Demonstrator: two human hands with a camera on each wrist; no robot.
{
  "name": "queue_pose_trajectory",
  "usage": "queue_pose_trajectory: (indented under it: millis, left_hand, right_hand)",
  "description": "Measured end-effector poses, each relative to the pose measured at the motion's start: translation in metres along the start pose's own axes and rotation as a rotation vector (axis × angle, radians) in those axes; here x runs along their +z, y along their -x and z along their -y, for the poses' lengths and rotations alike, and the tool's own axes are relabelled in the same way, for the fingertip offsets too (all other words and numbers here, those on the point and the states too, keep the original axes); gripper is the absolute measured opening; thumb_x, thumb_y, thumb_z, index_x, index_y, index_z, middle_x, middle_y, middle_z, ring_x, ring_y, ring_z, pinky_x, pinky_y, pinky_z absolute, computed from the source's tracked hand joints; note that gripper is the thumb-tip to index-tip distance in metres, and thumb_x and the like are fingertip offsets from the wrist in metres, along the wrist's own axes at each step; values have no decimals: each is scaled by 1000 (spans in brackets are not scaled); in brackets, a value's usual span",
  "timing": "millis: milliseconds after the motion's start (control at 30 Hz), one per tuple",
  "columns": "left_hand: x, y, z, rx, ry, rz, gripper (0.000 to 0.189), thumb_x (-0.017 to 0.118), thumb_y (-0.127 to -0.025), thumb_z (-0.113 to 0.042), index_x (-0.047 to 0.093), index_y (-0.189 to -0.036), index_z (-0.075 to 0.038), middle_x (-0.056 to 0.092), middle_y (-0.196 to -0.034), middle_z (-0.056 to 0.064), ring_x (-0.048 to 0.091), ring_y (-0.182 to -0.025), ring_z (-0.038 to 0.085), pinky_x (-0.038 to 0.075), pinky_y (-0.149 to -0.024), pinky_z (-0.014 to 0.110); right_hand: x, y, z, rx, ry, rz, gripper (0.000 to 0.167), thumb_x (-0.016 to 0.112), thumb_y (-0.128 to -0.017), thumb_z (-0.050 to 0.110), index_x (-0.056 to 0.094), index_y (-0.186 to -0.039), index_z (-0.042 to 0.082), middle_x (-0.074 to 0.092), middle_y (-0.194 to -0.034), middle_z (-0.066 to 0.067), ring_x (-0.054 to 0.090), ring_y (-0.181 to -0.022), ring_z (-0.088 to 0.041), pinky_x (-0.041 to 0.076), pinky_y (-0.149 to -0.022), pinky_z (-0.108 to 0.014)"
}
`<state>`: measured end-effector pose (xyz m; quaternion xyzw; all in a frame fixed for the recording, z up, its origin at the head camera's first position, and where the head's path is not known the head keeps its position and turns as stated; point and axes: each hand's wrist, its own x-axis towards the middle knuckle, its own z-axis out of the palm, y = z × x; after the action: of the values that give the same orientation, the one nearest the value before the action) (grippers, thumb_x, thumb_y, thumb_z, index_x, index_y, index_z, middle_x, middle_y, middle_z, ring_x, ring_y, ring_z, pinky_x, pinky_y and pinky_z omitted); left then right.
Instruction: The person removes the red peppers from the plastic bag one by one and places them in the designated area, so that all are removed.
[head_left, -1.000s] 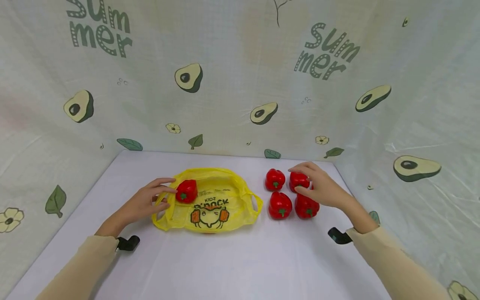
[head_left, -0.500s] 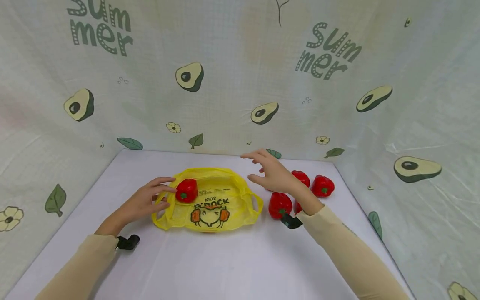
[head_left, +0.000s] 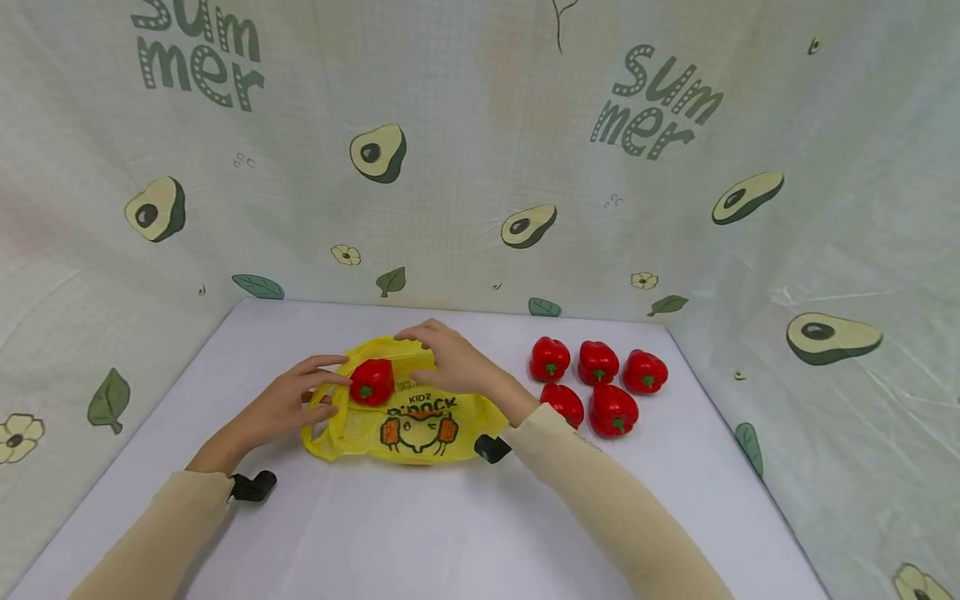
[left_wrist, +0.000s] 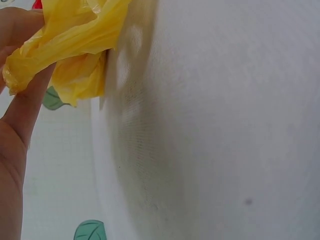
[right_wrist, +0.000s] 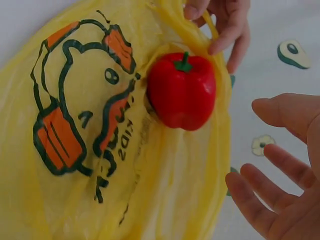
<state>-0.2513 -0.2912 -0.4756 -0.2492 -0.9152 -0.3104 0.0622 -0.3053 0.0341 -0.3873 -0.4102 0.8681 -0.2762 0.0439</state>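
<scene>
A yellow plastic bag (head_left: 420, 417) printed with a cartoon face lies spread on the table. One red bell pepper (head_left: 372, 382) rests at its left end, also visible as a red pepper (right_wrist: 182, 91) in the right wrist view. My left hand (head_left: 288, 400) holds the bag's left edge near the handle; in the left wrist view yellow plastic (left_wrist: 82, 37) passes between thumb and fingers. Above the bag's far side is my right hand (head_left: 453, 360), fingers spread and holding nothing. In the right wrist view that hand (right_wrist: 285, 170) is apart from the pepper.
Several more red bell peppers stand in two rows right of the bag, among them a back right pepper (head_left: 645, 372) and a front one (head_left: 613, 410). A printed curtain (head_left: 450, 167) hangs behind the white table (head_left: 420, 533) and along its sides.
My right hand has moved left from the pepper group to above the bag. A pepper at the back right, hidden earlier behind that hand, now shows. My left hand stays at the bag.
</scene>
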Motion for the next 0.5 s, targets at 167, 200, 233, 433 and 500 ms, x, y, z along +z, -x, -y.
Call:
queue_pose_trajectory:
  millis: [167, 200, 233, 433, 500]
  left_hand:
    - [1, 1, 2, 2, 0, 5, 40, 84, -93, -13, 74, -131, -21, 47, -161, 8, 60, -102, 16, 56, -82, 30]
    - [0, 1, 2, 5, 1, 4, 40, 83, -93, -13, 73, -131, -21, 47, -161, 8, 60, -101, 16, 56, -82, 30]
    - [0, 1, 2, 9, 2, 2, 41, 84, -93, -12, 73, -131, -21, 47, -161, 8, 60, -100, 16, 56, -82, 30]
    - [0, 1, 1, 50, 7, -17, 41, 84, -91, -8, 74, -129, -18, 48, -160, 9, 60, -96, 13, 56, -80, 31]
    - [0, 1, 1, 52, 6, -17, 40, 84, -91, -8, 74, -129, -17, 48, -160, 8, 59, -94, 12, 55, -80, 30]
  right_hand:
    - [26, -16, 4, 7, 6, 42, 58, 74, -100, 13, 54, -154, 14, 53, -151, -12, 56, -134, -29, 49, -112, -36]
    - [29, -19, 5, 11, 7, 52, 58, 74, -100, 13, 54, -154, 15, 53, -151, -11, 56, -135, -28, 48, -113, -36]
    - [33, -21, 6, 15, 11, 59, 58, 74, -100, 14, 54, -155, 16, 53, -152, -10, 55, -136, -27, 48, -113, -35]
    - [50, -32, 11, 67, 72, 78, 57, 75, -100, 20, 56, -153, 21, 50, -155, -5, 57, -131, -19, 50, -109, -30]
    - [55, -35, 11, 85, 95, 72, 57, 76, -100, 21, 56, -153, 22, 50, -154, -6, 58, -127, -18, 51, -107, -28]
